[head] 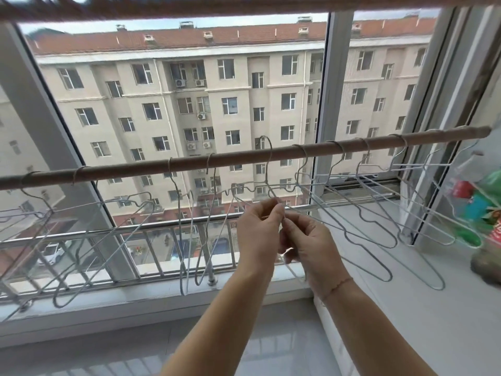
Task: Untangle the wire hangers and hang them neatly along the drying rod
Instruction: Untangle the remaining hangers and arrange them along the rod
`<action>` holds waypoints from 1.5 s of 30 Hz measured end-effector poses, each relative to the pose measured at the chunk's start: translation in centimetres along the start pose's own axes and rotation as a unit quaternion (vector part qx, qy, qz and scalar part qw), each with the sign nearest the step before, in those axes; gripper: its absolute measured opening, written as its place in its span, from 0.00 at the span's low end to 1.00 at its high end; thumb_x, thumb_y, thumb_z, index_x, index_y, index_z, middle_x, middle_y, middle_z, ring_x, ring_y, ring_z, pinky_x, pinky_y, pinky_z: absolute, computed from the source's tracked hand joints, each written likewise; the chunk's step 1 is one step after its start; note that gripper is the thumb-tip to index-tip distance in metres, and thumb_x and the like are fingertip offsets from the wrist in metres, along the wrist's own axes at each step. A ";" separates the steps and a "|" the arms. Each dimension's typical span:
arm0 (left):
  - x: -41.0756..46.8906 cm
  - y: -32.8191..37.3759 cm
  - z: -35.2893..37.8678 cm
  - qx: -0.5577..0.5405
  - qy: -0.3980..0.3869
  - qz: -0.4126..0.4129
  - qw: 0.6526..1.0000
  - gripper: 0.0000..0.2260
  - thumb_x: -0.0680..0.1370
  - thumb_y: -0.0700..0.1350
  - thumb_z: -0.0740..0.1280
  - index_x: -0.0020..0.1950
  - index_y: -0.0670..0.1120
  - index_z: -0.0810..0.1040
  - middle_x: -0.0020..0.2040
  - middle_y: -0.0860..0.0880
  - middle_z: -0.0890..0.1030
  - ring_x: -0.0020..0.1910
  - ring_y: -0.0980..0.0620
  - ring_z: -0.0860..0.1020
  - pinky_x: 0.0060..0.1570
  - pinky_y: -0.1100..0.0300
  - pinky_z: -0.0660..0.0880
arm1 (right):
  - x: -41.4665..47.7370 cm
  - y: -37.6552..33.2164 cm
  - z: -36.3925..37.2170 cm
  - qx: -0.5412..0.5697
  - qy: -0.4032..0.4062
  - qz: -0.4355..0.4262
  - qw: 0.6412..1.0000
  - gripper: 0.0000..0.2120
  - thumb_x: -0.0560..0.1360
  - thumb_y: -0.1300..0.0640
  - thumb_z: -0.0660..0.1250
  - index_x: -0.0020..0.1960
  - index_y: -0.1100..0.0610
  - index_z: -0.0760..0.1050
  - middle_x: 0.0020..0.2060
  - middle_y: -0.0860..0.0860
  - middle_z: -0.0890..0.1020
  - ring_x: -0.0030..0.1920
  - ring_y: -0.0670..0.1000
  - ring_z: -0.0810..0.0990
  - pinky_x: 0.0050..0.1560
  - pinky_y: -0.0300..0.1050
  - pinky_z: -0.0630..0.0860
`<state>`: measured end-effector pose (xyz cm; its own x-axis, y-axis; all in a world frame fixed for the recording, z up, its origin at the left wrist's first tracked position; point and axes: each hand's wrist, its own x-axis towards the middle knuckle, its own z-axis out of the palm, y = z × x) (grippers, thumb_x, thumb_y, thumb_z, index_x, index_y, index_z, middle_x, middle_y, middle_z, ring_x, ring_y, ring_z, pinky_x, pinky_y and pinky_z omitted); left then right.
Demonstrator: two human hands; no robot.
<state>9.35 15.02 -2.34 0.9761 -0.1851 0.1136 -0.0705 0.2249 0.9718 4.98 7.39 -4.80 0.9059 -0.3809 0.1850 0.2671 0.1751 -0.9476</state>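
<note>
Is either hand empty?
No, the left hand and the right hand each pinch the wire of a hanger.

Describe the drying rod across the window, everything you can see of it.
The drying rod is a long, round, brown bar, wooden or brown-coated by its look. It runs across the window, slanting up to the right, where its end shows. Pale wire hangers hook over it along its length; one hook near the middle rises above it. The left hand and right hand pinch hanger wire below and do not touch it.
</note>
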 end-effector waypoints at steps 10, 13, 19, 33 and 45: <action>1.0 -1.3 -2.3 0.052 0.017 0.020 0.998 0.06 0.75 0.41 0.69 0.48 0.52 0.80 0.44 0.54 0.84 0.45 0.59 0.81 0.45 0.67 0.75 | 1.2 1.5 0.9 -0.058 0.047 0.046 0.996 0.06 0.77 0.61 0.62 0.48 0.60 0.78 0.32 0.51 0.79 0.32 0.50 0.80 0.33 0.40 0.77; 0.6 -0.9 -4.3 0.093 0.056 0.148 0.983 0.07 0.75 0.44 0.69 0.47 0.57 0.80 0.42 0.57 0.84 0.44 0.62 0.81 0.43 0.72 0.75 | 0.3 1.4 0.9 -0.271 0.106 -0.054 0.955 0.08 0.76 0.58 0.64 0.55 0.56 0.74 0.48 0.50 0.77 0.50 0.48 0.77 0.53 0.39 0.72; 2.8 0.3 -8.3 0.145 0.106 0.145 0.973 0.14 0.77 0.49 0.66 0.61 0.48 0.77 0.57 0.51 0.81 0.56 0.55 0.78 0.57 0.59 0.74 | -2.0 1.5 5.8 -0.282 0.044 -0.217 0.934 0.12 0.74 0.61 0.66 0.56 0.54 0.73 0.49 0.46 0.76 0.50 0.43 0.78 0.52 0.31 0.74; 6.2 0.2 -9.2 0.004 0.053 -0.108 0.993 0.08 0.77 0.37 0.64 0.42 0.44 0.81 0.32 0.49 0.78 0.32 0.54 0.74 0.34 0.62 0.73 | 0.9 6.2 9.7 -0.239 -0.005 -0.044 0.970 0.03 0.72 0.56 0.68 0.45 0.53 0.79 0.37 0.47 0.83 0.38 0.41 0.81 0.38 0.31 0.75; 8.6 -0.5 -7.3 -0.012 0.045 -0.117 0.992 0.07 0.76 0.34 0.62 0.41 0.38 0.79 0.30 0.46 0.75 0.26 0.55 0.69 0.19 0.69 0.65 | 3.3 6.3 8.0 -0.195 0.026 -0.025 0.980 0.04 0.73 0.57 0.66 0.42 0.52 0.81 0.37 0.55 0.85 0.38 0.50 0.81 0.43 0.51 0.78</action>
<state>19.29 20.24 -3.36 0.9795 -0.1490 -0.1352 0.1648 0.2085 0.9640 12.28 14.55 -8.07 0.8743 -0.4271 0.2305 0.1565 -0.2015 -0.9669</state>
